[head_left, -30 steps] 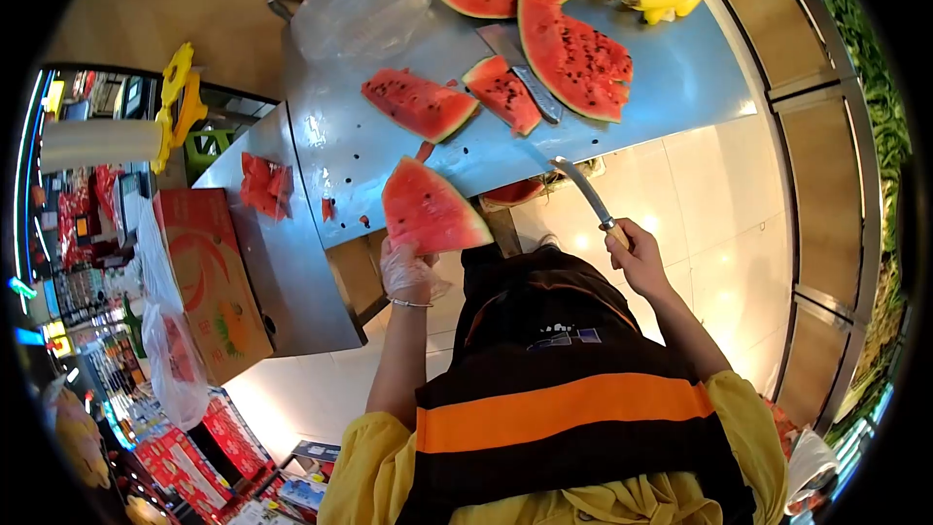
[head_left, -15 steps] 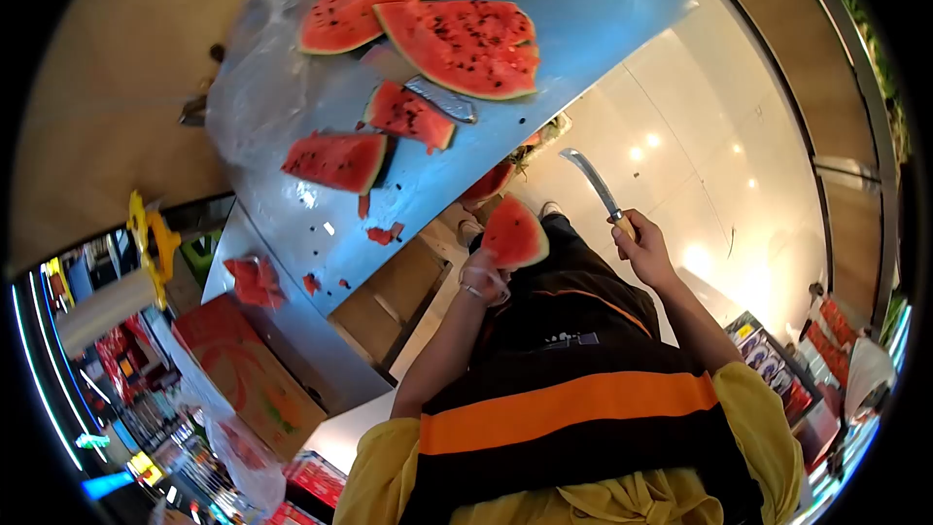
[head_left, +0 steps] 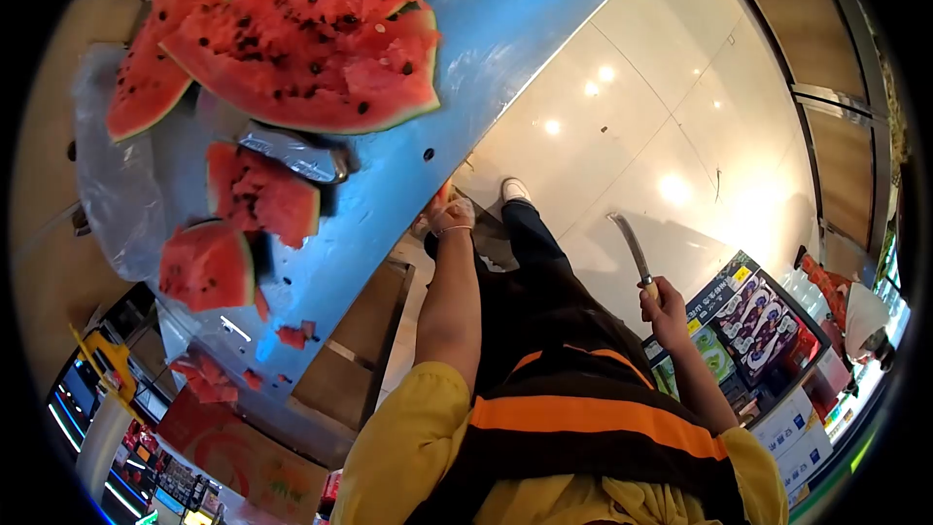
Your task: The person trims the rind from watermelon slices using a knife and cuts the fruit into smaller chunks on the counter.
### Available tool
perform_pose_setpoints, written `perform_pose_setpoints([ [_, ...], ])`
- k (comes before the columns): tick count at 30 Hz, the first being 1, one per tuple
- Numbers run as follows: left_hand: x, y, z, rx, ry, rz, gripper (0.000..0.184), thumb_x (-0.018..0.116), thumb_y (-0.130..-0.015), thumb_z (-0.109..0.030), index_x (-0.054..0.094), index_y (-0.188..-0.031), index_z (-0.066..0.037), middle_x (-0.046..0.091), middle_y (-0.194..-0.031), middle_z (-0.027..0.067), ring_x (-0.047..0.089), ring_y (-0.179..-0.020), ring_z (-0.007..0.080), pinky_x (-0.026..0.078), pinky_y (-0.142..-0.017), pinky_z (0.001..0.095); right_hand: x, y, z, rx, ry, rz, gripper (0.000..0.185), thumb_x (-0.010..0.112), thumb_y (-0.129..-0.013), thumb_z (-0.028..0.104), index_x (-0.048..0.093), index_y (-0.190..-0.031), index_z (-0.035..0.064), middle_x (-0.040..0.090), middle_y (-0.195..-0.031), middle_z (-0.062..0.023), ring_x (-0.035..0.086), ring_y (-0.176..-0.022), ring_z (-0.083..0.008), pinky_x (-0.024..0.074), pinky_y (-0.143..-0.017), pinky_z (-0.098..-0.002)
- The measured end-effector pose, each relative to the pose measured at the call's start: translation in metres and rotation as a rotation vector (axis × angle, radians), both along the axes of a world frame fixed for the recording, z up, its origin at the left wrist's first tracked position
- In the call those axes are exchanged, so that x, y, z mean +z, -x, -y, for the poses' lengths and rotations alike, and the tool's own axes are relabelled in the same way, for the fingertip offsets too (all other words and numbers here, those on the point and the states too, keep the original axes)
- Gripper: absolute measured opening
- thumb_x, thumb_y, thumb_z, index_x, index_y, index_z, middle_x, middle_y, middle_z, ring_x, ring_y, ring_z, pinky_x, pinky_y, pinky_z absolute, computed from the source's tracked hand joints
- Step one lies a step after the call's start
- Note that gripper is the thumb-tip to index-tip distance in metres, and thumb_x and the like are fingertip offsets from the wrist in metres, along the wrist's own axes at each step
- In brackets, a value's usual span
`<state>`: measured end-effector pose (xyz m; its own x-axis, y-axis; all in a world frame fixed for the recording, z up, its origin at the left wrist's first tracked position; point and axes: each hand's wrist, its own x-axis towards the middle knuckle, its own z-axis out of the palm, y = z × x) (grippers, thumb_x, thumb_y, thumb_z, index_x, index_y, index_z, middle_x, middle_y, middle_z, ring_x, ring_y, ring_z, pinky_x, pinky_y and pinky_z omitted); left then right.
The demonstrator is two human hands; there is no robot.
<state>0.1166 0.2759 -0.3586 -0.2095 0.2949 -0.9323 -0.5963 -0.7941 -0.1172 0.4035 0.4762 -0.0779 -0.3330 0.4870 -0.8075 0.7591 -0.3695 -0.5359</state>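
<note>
My right hand point(head_left: 664, 311) is closed around the light handle of a curved-blade knife point(head_left: 632, 241), its blade pointing up and away over the floor. My left hand point(head_left: 453, 214), in a thin clear plastic glove, reaches down beside the table's edge. Red flesh of a watermelon wedge point(head_left: 444, 192) shows at its fingers; most of the wedge is hidden. On the metal table point(head_left: 496, 29) lie a large cut watermelon piece point(head_left: 321, 49), another big slice point(head_left: 185, 10) behind it, and two smaller chunks, a rear one point(head_left: 260, 190) and a front one point(head_left: 206, 264).
A shiny silver object point(head_left: 294, 152) lies between the melon pieces. Clear plastic film point(head_left: 117, 175) hangs over the far edge. Melon scraps point(head_left: 204, 377) lie at the table's near end, above a red carton point(head_left: 233, 452). Packaged goods point(head_left: 748, 331) are stacked at right.
My left hand has moved forward and down past the table edge with the watermelon wedge, now mostly out of sight. My right hand has lowered the knife closer to me. The view has shifted nearer the table.
</note>
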Motion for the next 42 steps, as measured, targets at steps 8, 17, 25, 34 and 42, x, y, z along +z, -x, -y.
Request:
perform_pose_setpoints([
  [8,-0.174,-0.009,0.058,0.097,-0.467,-0.111,0.025,0.054,-0.087,-0.029,0.056,-0.074,-0.008,0.057,-0.080,0.0076,0.050,-0.057,0.0189,0.040,-0.038,0.0254,-0.007,0.028,0.003,0.112,0.017,-0.031,0.014,0.055,-0.089,0.012,0.054,-0.098,0.0014,0.050,-0.066,0.0008,0.047,-0.054,-0.0069,0.0401,-0.051,-0.0213],
  [17,-0.003,-0.020,0.049,-0.079,-0.367,-0.588,0.017,0.052,-0.086,-0.024,0.052,-0.090,-0.007,0.053,-0.086,0.0061,0.050,-0.074,0.0204,0.044,-0.058,0.0330,0.053,0.111,0.005,0.326,0.005,-0.444,0.018,0.050,-0.091,0.012,0.048,-0.105,0.0015,0.049,-0.065,-0.0012,0.048,-0.056,-0.0082,0.0403,-0.054,-0.0217],
  [25,0.159,-0.032,0.172,-1.201,0.495,-1.361,0.027,0.057,-0.082,-0.020,0.057,-0.107,-0.010,0.060,-0.087,0.0051,0.057,-0.072,0.0151,0.047,-0.065,0.0288,0.129,0.256,0.052,0.808,0.044,-0.747,0.022,0.052,-0.088,0.010,0.054,-0.107,-0.0009,0.052,-0.072,-0.0005,0.047,-0.058,-0.0060,0.0395,-0.052,-0.0203],
  [34,0.345,-0.025,0.285,-0.089,0.156,-0.879,0.031,0.055,-0.085,-0.001,0.050,-0.115,0.006,0.061,-0.092,0.0112,0.059,-0.075,0.0152,0.050,-0.067,0.0242,0.220,0.423,0.301,1.586,-0.370,-1.042,0.028,0.059,-0.083,0.018,0.055,-0.106,0.0024,0.060,-0.081,-0.0173,0.059,-0.074,-0.0326,0.0468,-0.067,-0.0362],
  [42,0.382,-0.001,0.437,-0.051,0.736,-0.829,0.021,0.055,-0.088,-0.004,0.055,-0.107,0.002,0.064,-0.095,0.0132,0.064,-0.083,0.0180,0.053,-0.078,0.0294,0.212,0.483,0.497,2.018,-0.822,-0.725,0.021,0.055,-0.083,0.026,0.056,-0.091,0.0065,0.062,-0.079,-0.0149,0.059,-0.075,-0.0352,0.0464,-0.064,-0.0468],
])
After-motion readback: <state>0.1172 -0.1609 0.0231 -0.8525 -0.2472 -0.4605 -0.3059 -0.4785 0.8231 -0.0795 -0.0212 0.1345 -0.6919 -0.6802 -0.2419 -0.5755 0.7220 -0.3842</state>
